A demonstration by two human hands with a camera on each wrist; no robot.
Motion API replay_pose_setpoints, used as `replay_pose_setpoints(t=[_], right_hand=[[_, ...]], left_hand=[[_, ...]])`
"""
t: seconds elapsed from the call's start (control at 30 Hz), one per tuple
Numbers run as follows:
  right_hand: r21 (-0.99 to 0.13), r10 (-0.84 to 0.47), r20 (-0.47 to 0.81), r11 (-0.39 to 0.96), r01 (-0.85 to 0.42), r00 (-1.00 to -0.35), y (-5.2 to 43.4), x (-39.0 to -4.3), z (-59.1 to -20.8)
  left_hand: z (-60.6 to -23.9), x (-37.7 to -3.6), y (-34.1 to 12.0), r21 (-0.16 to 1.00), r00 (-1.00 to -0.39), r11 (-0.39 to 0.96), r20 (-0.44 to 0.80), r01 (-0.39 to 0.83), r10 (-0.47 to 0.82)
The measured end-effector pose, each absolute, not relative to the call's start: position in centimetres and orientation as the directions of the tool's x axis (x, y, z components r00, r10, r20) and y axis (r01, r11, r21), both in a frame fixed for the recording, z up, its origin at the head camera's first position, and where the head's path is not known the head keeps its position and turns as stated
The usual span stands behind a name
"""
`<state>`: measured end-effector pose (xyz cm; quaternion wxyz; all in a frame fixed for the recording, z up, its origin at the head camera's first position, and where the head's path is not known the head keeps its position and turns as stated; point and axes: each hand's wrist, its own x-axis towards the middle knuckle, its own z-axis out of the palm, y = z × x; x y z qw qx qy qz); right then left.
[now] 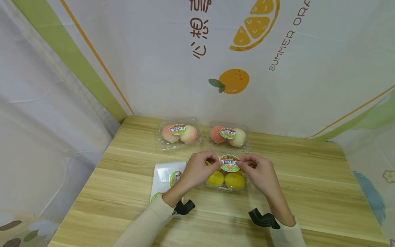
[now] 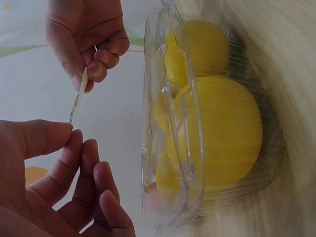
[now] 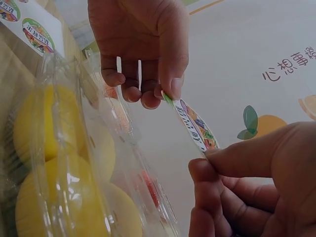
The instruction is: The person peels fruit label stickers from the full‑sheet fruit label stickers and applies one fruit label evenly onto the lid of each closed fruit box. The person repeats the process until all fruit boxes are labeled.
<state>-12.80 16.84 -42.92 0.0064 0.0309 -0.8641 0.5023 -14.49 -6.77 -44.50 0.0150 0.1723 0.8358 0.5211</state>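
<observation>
Sticker (image 1: 229, 163), round and printed, is what we find stretched between both hands just above the clear box of yellow fruit (image 1: 226, 179). We note the left hand (image 1: 197, 169) pinching its left edge between thumb and forefinger, remaining fingers curled, wrist angled in from the cream sleeve. The right hand (image 1: 259, 171) pinches the opposite edge likewise, thumb tip against forefinger. In the left wrist view we see the sticker (image 2: 78, 101) edge-on and clear of the box lid (image 2: 170, 118); whether any part touches the lid we cannot tell from the head view. The right wrist view shows its printed face (image 3: 195, 126) partly covered by fingertips. Left of the box, a white sheet of stickers (image 1: 168, 178) lies on the wooden table (image 1: 308, 192), half hidden by the left forearm. Further back stand two closed boxes of peaches (image 1: 180, 133) (image 1: 228, 136), each already labelled.
</observation>
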Motion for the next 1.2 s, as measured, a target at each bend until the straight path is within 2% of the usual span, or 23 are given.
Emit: replay_pose_setpoints(t=[0.6, 0.9, 1.2], right_hand=[[-0.762, -0.185, 0.013, 0.634, -0.130, -0.983, 17.3, -13.8, -43.1], [-0.734, -0.236, -0.035, 0.666, -0.135, -0.971, 17.4, -14.2, -42.9], [-0.696, -0.297, -0.032, 0.692, -0.192, -0.954, 17.3, -15.0, -43.2]], left_hand=[[-44.8, -15.2, -6.7, 0.838, -0.938, 0.478, 0.104, 0.262, 0.331], [-44.7, -15.6, -6.8, 0.811, -0.929, 0.512, 0.097, 0.281, 0.356], [-44.8, -15.9, -7.0, 0.782, -0.925, 0.548, 0.092, 0.296, 0.369]])
